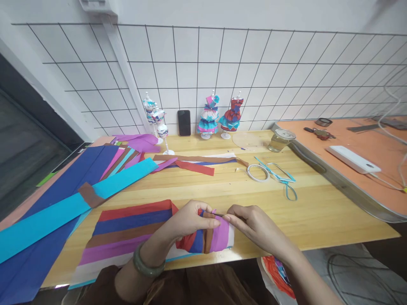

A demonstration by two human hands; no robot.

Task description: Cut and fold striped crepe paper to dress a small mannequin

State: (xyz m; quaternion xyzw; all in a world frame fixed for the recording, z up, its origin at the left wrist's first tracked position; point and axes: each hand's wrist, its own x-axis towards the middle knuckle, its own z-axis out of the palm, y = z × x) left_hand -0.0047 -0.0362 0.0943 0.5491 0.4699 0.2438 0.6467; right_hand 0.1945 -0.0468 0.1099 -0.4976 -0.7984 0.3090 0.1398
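Observation:
Stripes of red, blue, brown, purple, white and turquoise make up a sheet of crepe paper (130, 225) at the table's front edge, its right end folded over. My left hand (190, 218) is closed on that folded end, thumb and fingers pinching near the purple stripe. Just to its right, my right hand (251, 220) is closed around a thin dark tool (218, 214) whose tip reaches the paper's upper edge between the two hands. Its handle is hidden in my fingers, so its kind does not show.
Blue crepe paper (47, 220) and a turquoise strip (127, 176) lie left. Behind are loose strips (197, 168), a tape ring (258, 173) and turquoise ribbon (288, 178). Dressed mini mannequins (208, 120), a phone (184, 123) and a glass jar (281, 140) stand along the back.

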